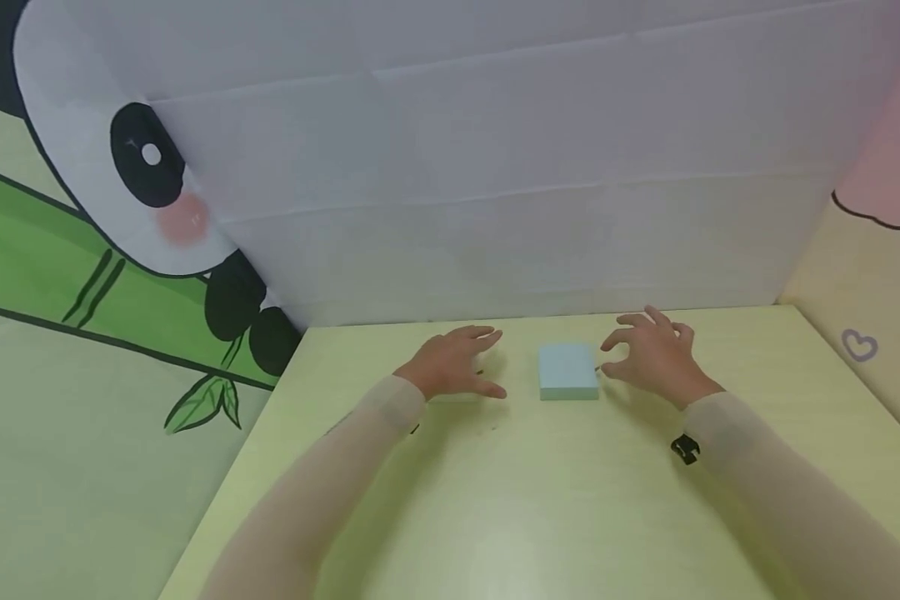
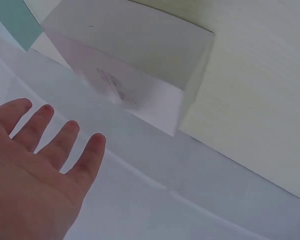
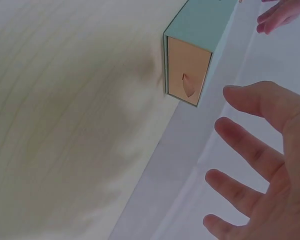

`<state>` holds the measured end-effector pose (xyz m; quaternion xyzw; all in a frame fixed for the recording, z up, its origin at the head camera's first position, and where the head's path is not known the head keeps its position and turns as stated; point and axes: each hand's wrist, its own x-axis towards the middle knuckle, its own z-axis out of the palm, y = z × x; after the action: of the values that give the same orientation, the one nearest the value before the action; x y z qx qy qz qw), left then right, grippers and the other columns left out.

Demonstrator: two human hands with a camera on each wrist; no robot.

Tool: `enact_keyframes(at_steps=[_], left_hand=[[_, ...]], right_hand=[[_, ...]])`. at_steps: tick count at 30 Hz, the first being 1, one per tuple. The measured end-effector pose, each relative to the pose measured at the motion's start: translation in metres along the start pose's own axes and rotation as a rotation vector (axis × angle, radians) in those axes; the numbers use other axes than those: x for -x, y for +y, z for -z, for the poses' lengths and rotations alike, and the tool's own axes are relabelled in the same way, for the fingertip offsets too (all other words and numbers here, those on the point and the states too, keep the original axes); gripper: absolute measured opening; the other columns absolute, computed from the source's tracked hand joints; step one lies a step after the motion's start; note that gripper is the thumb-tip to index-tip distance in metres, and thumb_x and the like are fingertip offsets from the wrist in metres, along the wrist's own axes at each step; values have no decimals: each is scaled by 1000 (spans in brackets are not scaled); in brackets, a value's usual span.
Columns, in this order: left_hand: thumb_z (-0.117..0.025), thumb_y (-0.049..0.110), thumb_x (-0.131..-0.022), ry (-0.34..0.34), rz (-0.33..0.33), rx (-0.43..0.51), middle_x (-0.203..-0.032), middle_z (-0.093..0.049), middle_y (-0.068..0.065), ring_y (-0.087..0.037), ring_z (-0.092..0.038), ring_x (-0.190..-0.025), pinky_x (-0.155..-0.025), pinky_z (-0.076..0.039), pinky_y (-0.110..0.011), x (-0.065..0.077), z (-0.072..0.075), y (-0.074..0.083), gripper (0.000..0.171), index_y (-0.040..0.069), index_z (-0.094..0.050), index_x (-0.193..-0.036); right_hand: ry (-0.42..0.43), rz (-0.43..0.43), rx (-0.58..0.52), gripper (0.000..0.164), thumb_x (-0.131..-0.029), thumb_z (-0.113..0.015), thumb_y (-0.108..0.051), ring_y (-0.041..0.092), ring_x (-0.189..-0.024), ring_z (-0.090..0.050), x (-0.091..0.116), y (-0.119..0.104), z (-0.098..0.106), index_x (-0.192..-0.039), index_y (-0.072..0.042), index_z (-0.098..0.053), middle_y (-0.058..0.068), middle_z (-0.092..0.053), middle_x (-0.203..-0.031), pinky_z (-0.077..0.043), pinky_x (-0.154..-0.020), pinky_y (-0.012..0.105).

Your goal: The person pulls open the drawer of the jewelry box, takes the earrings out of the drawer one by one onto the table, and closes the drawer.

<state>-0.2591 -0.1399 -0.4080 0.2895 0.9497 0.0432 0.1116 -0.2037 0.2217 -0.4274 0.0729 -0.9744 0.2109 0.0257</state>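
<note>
A light teal box (image 1: 567,372) lies on the pale table. In the right wrist view, its end shows a peach drawer front (image 3: 187,72) with a small ribbon-like pull tab (image 3: 188,86). My right hand (image 1: 656,358) hovers just right of this box, fingers spread and bent, with a gap between fingertips and drawer front. Left of the box, my left hand (image 1: 453,362) has its fingers extended and holds nothing. Close to it, the left wrist view shows a white box (image 2: 135,50) with faint printing on one side; in the head view it hardly stands out from the table.
Behind the table (image 1: 495,508) rises a white creased backdrop (image 1: 495,167). A printed panda and bamboo panel (image 1: 82,242) stands on the left, a cream and pink panel (image 1: 870,275) on the right. A small black object (image 1: 686,449) shows at my right wrist.
</note>
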Motion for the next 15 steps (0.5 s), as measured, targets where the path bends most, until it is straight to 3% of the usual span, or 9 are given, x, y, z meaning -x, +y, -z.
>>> enact_keyframes(at_steps=[7,15], left_hand=[[-83,77,-99,-9,-9,47,-197,-33,7,-26,-36,-183,-143,-41,-59,-16,-5,23,112,33,-32,-189],[-84,79,-98,-22,-41,2,-196,-36,10,-20,-37,-182,-140,-45,-55,-40,-14,46,114,34,-32,-189]], right_hand=[[-54,-34,-48,37,-98,-91,-40,68,-175,-20,-7,8,-8,-128,-18,-91,27,-57,-177,-20,-126,91],[-68,-67,-84,40,-98,-90,-39,71,-175,-11,-6,10,-6,-132,-17,-89,29,-52,-179,-16,-126,92]])
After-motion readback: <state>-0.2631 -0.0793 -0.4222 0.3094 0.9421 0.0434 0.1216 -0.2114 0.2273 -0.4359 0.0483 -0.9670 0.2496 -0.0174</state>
